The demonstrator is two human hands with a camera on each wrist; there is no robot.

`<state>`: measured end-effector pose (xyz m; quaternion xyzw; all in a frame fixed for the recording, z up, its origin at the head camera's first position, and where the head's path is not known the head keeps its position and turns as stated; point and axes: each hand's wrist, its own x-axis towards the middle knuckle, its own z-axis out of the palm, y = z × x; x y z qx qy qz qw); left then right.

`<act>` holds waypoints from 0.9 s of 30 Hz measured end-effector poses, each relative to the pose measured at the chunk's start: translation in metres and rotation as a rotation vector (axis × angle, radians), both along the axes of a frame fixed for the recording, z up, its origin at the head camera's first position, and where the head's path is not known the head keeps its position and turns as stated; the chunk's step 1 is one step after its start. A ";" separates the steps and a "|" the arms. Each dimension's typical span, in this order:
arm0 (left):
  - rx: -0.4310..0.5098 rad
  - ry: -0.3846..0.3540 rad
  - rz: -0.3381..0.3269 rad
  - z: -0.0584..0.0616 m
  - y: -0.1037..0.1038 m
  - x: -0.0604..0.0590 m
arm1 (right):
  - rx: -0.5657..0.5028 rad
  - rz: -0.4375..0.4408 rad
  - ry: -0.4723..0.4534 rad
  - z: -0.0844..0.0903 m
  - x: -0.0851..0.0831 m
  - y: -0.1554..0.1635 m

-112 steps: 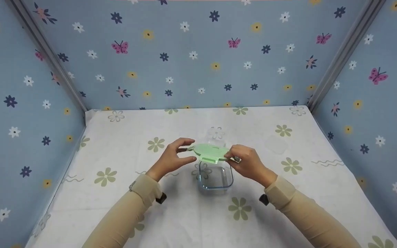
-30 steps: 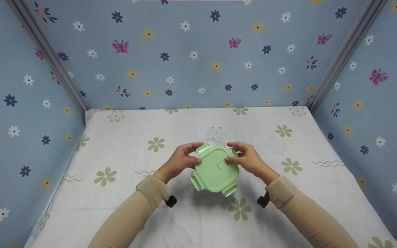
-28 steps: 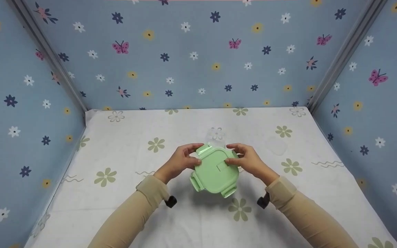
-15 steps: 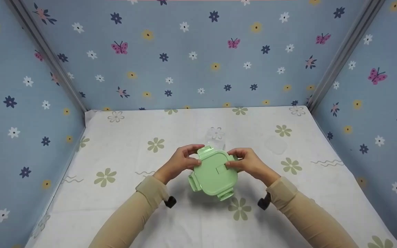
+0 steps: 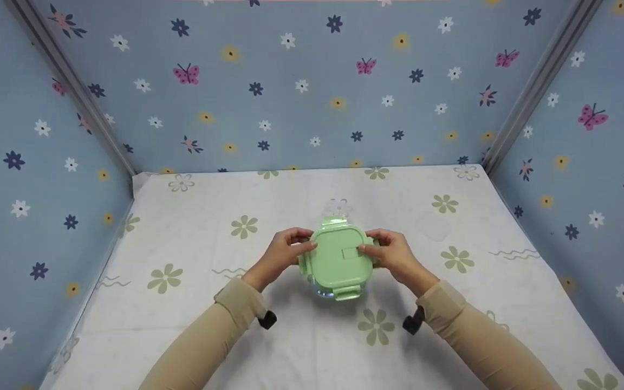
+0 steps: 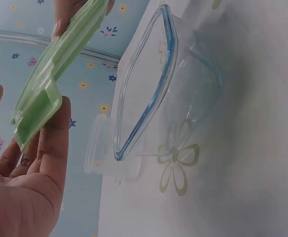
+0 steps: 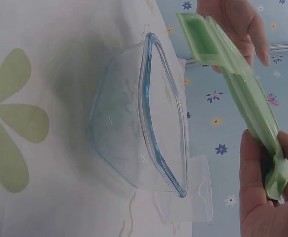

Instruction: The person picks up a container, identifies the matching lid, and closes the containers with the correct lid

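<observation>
A light green snap lid (image 5: 339, 257) with side flaps is held level over a clear glass food container (image 7: 134, 113). In both wrist views a gap shows between the lid and the container's bluish rim. My left hand (image 5: 285, 252) holds the lid at its left side, fingers under a flap (image 6: 40, 111) and thumb near the top edge. My right hand (image 5: 396, 254) pinches the opposite side, thumb on top and fingers beneath. From the head view, the lid hides most of the container, which stands on the cloth.
Behind the glass container stands a small clear plastic container (image 6: 99, 145). Farther right on the flower-print cloth (image 5: 193, 325) lies a flat, clear, roundish piece (image 5: 434, 227). Blue patterned walls (image 5: 312, 119) enclose the back and both sides.
Earlier the lid was tipped in my right hand with my left hand beside it. Then both hands held it skewed; now it is turned straight and sits slightly farther back.
</observation>
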<state>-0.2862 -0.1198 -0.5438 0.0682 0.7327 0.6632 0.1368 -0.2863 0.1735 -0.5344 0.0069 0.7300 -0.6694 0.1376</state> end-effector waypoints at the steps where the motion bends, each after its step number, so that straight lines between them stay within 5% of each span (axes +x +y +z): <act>1: -0.007 -0.004 0.010 0.000 0.000 0.000 | -0.007 -0.015 -0.011 0.000 0.001 0.000; 10: -0.045 -0.041 0.065 -0.005 0.005 0.003 | -0.035 -0.058 -0.087 -0.007 0.003 -0.004; 19: -0.043 -0.096 0.117 -0.016 0.008 0.006 | 0.107 -0.050 -0.063 -0.017 0.004 -0.005; 27: -0.116 -0.067 0.154 -0.024 0.012 0.012 | 0.182 -0.029 -0.042 -0.024 0.006 -0.003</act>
